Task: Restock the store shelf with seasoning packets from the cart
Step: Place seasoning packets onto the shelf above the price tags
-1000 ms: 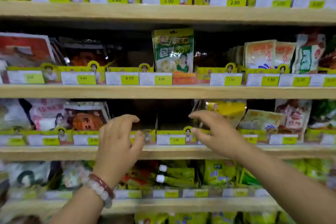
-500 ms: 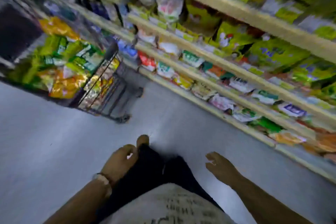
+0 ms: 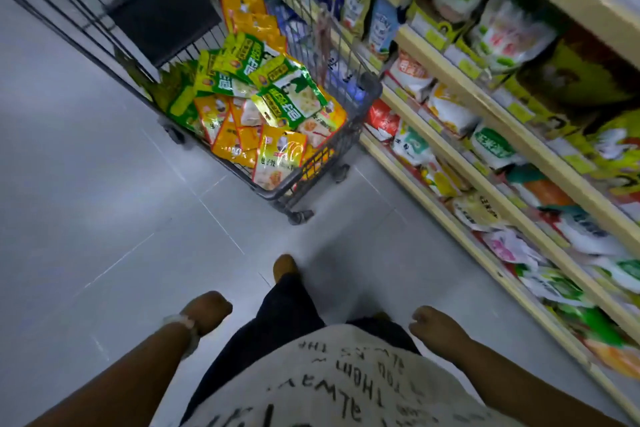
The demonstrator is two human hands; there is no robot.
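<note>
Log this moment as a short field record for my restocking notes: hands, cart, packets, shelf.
left hand: fingers curled, holding nothing, low beside the leg
right hand: fingers curled, holding nothing
cart: wire cart on the floor ahead, next to the shelf
seasoning packets: green and orange packets heaped loosely in the cart
shelf: to the right, rows stocked with packets

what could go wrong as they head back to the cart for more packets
1. The packets lie in a loose, overlapping heap in the cart, so a grab from above may drag extras out onto the floor.
2. Green and orange packets are mixed, so the wrong kind might get picked.
3. The cart sits on wheels close beside the shelf; leaning on it could roll it. Both the left hand and right hand hold nothing.
</note>
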